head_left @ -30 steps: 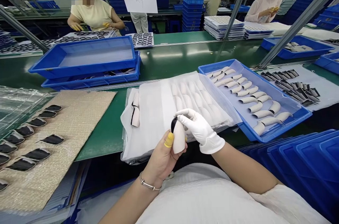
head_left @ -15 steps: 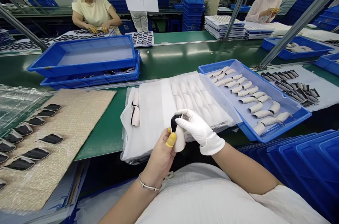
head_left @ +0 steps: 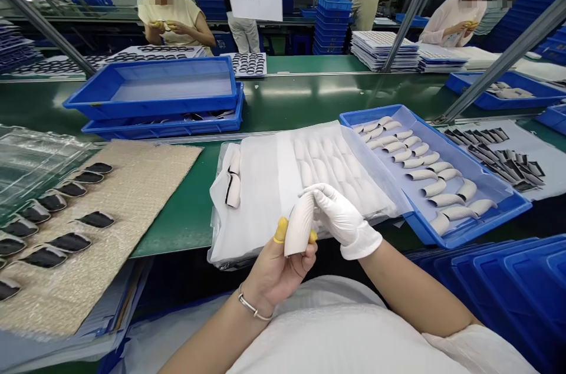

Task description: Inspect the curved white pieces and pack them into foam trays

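Note:
Between my hands is a curved white cover (head_left: 299, 226) with a fine ribbed surface, held above the front edge of the bench. My left hand (head_left: 283, 262), with yellow finger cots on its tips, grips the cover's lower part. The white-gloved right hand (head_left: 338, 217) has its fingers closed at the cover's upper end. Behind them lies a white padded sheet (head_left: 260, 185) with rows of similar pieces under a translucent film. Two white pieces with dark edges (head_left: 233, 188) lie at its left side.
At right, a blue tray (head_left: 499, 217) carries rows of white covers, beside dark-lined pieces (head_left: 508, 158). At left, black pieces (head_left: 68, 241) lie on a tan board (head_left: 145, 185). Stacked blue trays (head_left: 154, 117) stand behind. Metal posts (head_left: 499, 55) slant across; co-workers sit beyond.
The cover has been turned: its black side faced me partly before, now its white ribbed face shows. My right fingers have shifted to its upper end. The view has moved slightly left.

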Action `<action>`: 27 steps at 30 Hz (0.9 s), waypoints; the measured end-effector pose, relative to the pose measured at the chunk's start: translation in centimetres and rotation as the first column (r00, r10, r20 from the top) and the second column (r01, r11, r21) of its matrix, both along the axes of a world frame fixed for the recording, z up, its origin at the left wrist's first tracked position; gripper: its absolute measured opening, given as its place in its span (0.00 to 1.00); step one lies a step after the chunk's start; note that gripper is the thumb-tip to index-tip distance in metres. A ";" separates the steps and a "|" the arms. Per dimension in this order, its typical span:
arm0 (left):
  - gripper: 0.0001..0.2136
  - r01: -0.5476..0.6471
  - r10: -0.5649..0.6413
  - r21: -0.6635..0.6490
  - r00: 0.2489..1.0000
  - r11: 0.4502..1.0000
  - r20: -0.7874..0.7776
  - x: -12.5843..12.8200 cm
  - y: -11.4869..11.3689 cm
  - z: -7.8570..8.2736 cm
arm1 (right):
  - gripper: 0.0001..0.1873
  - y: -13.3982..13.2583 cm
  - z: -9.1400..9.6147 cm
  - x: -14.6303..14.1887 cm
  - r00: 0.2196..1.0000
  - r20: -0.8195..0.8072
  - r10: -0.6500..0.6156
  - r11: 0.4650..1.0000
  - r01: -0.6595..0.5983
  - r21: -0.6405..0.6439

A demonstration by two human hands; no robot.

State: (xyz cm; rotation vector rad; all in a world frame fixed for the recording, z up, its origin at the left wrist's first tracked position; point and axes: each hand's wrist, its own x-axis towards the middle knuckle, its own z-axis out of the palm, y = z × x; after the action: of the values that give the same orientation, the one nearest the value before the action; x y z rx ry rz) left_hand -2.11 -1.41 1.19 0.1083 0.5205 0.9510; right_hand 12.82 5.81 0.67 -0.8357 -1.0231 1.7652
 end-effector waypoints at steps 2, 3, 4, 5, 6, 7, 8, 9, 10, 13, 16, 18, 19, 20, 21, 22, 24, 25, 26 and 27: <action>0.24 0.048 -0.054 0.069 0.995 0.996 0.083 0.0 -0.3 0.0 | 0.20 -0.2 1.1 0.2 0.997 -0.024 0.076 0.997 -0.076 0.010; 0.25 0.072 -0.084 0.107 0.991 0.992 0.106 0.0 -0.4 0.0 | 0.20 -0.2 1.4 0.3 0.992 -0.033 0.122 0.992 -0.121 0.031; 0.25 0.088 -0.106 0.140 0.987 0.986 0.121 0.0 -0.5 -0.1 | 0.20 -0.1 1.7 0.3 0.985 -0.040 0.166 0.985 -0.164 0.059; 0.26 0.097 -0.119 0.166 0.984 0.981 0.129 -0.1 -0.6 -0.3 | 0.19 0.1 1.9 0.2 0.977 -0.044 0.208 0.975 -0.204 0.088; 0.26 0.098 -0.124 0.187 0.983 0.977 0.133 -0.2 -0.6 -0.4 | 0.19 0.3 2.0 0.0 0.968 -0.038 0.248 0.964 -0.242 0.113; 0.27 0.092 -0.120 0.202 0.984 0.975 0.132 -0.5 -0.6 -0.5 | 0.19 0.5 2.0 -0.3 0.959 -0.023 0.282 0.952 -0.276 0.131; 0.27 0.084 -0.112 0.219 0.987 0.972 0.118 -0.9 -0.7 -0.6 | 0.19 0.7 2.2 -0.7 0.952 0.003 0.307 0.942 -0.305 0.143; 0.28 0.072 -0.094 0.247 0.992 0.966 0.081 -1.4 -0.7 -0.6 | 0.19 0.9 2.4 -1.1 0.946 0.042 0.320 0.934 -0.323 0.152; 0.29 0.054 -0.060 0.290 0.998 0.956 0.012 -2.1 -0.8 -0.6 | 0.19 1.2 2.7 -1.6 0.942 0.088 0.324 0.928 -0.335 0.164; 0.28 0.024 0.226 0.500 0.873 0.865 -0.432 -5.2 -1.1 -0.3 | 0.18 2.4 4.4 -3.5 0.921 0.236 0.309 0.913 -0.357 0.196; 0.18 0.245 0.603 0.636 0.201 0.732 -0.772 -9.1 -1.4 -0.8 | 0.18 4.2 6.1 -5.9 0.879 0.387 0.278 0.902 -0.377 0.209; 0.13 0.407 0.637 0.517 -0.253 0.753 -0.729 -11.5 -1.6 -1.9 | 0.20 5.5 6.5 -7.9 0.813 0.500 0.298 0.878 -0.439 0.190; 0.12 0.438 0.604 0.435 -0.399 0.786 -0.690 -12.6 -1.8 -2.7 | 0.20 6.1 6.4 -9.1 0.767 0.554 0.324 0.857 -0.486 0.172; 0.11 0.445 0.567 0.367 -0.498 0.817 -0.657 -13.4 -2.0 -3.5 | 0.21 6.7 6.1 -10.3 0.715 0.605 0.351 0.831 -0.535 0.150; 0.12 0.438 0.534 0.321 -0.563 0.840 -0.631 -14.1 -2.3 -4.3 | 0.21 7.1 5.6 -11.5 0.659 0.652 0.375 0.806 -0.579 0.122; 0.13 0.432 0.520 0.301 -0.601 0.850 -0.607 -14.6 -2.6 -5.0 | 0.21 7.5 4.9 -12.6 0.600 0.697 0.393 0.784 -0.615 0.088; 0.15 0.421 0.521 0.311 -0.632 0.852 -0.573 -15.3 -3.2 -6.2 | 0.20 8.0 3.2 -14.9 0.486 0.766 0.422 0.750 -0.662 0.007; 0.15 0.415 0.528 0.327 -0.633 0.849 -0.567 -15.5 -3.5 -6.7 | 0.19 8.3 2.3 -15.9 0.449 0.783 0.431 0.739 -0.673 -0.021; 0.15 0.409 0.535 0.346 -0.627 0.845 -0.566 -15.7 -3.7 -7.0 | 0.19 8.4 1.4 -16.8 0.443 0.786 0.431 0.738 -0.674 -0.025; 0.15 0.404 0.542 0.362 -0.616 0.840 -0.571 -15.7 -3.9 -7.2 | 0.19 8.5 0.6 -17.6 0.463 0.780 0.421 0.744 -0.668 -0.005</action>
State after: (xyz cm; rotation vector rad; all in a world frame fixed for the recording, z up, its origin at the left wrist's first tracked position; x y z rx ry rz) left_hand -17.86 -5.33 -6.04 1.9365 2.2850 0.8135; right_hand -4.76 14.34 1.24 -1.1413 -2.3075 1.6831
